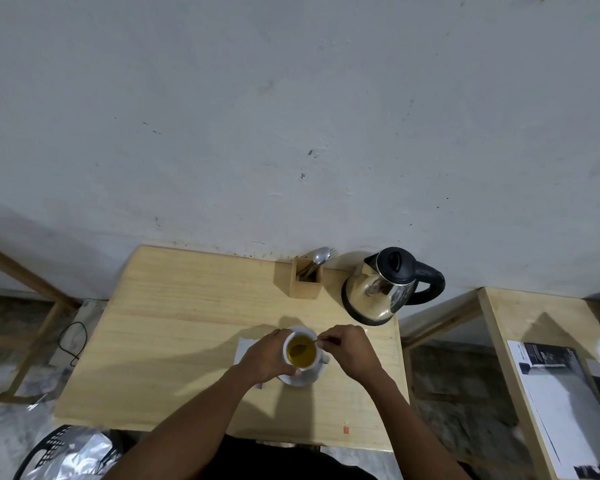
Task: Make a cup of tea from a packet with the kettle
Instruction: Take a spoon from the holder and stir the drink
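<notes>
A white cup (301, 351) full of yellow-brown tea stands on a white saucer (309, 377) near the front right of the wooden table (174, 327). My left hand (265, 356) wraps around the cup's left side. My right hand (349, 348) pinches the handle of a small spoon (312, 342) whose bowl is dipped in the tea. A white packet or napkin (245, 348) lies flat under my left hand, mostly hidden. The steel kettle (383, 289) with black lid and handle stands at the back right, apart from both hands.
A wooden cutlery holder (305, 282) with a spoon and fork stands by the wall, left of the kettle. A second table (534, 327) with printed papers is on the right. A black basket with foil (66, 452) sits on the floor at lower left.
</notes>
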